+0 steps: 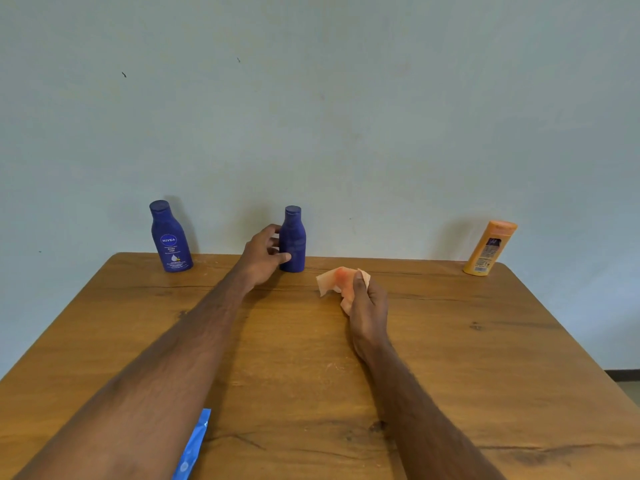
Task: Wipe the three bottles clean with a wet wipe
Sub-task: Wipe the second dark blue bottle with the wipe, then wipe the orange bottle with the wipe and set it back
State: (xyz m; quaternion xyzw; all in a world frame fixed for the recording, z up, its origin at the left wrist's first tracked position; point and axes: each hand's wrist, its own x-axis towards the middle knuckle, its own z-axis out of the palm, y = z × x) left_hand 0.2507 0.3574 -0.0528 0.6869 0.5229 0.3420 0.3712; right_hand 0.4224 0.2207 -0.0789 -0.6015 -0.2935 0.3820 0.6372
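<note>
Bottles line the wooden table's (450, 341) far edge: middle blue bottle (293, 245) gripped by left hand (261, 258); left of it, Nivea bottle (170, 239) reading "body milk"; far right, orange bottle (489, 249). Right hand (367, 306) pinches wet wipe (337, 282) near the middle bottle, bare tabletop around.

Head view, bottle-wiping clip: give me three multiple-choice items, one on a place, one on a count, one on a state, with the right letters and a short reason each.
1. Where does the orange bottle stand?
A. far right of the table
B. between the two blue bottles
C. at the near edge

2. How many blue bottles are there?
A. one
B. two
C. three

3. What does the right hand hold?
A. a bottle
B. nothing
C. a wipe

Answers: 1 A, it stands by the far right corner. 2 B, the labelled bottle on the left and the middle bottle gripped by the left hand. 3 C, its fingers curl round the crumpled wipe.
</note>
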